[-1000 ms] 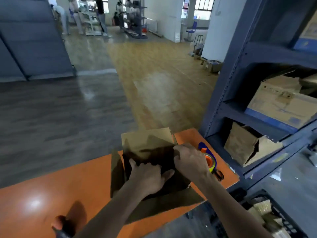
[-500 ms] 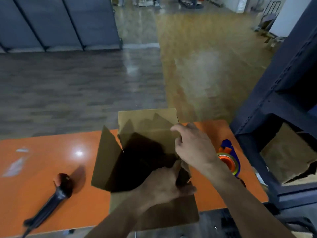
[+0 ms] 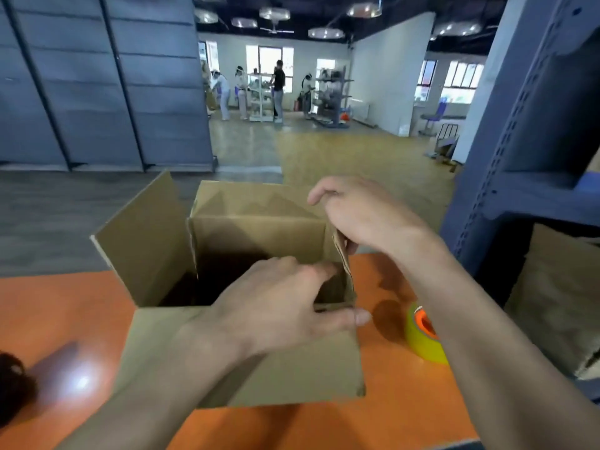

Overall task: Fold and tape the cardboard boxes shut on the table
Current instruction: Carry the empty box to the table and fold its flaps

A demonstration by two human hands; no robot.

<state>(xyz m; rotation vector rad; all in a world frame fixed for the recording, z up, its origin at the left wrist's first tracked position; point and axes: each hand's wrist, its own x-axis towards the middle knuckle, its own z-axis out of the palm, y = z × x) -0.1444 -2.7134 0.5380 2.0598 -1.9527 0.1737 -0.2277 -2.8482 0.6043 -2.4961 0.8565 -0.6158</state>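
The orange table (image 3: 65,303) fills the near view. A blue shelving rack (image 3: 519,157) stands close on the right and crowds that side. The cardboard box (image 3: 259,228) sits open-topped in the middle of the table. Its left flap (image 3: 143,241) and far flap stand up, and its near flap (image 3: 292,368) lies out flat toward the person.

The right hand (image 3: 360,212) pinches the right flap (image 3: 341,251), probably to bend it inward. The left hand (image 3: 276,306) reaches over the near rim with fingers fairly straight against the inside corner and holds nothing, apparently steadying the box.

The tape roll (image 3: 422,339) waits just right of the box, partly behind the right forearm. A dark object (image 3: 13,384), too blurred to name, lies at the near left.
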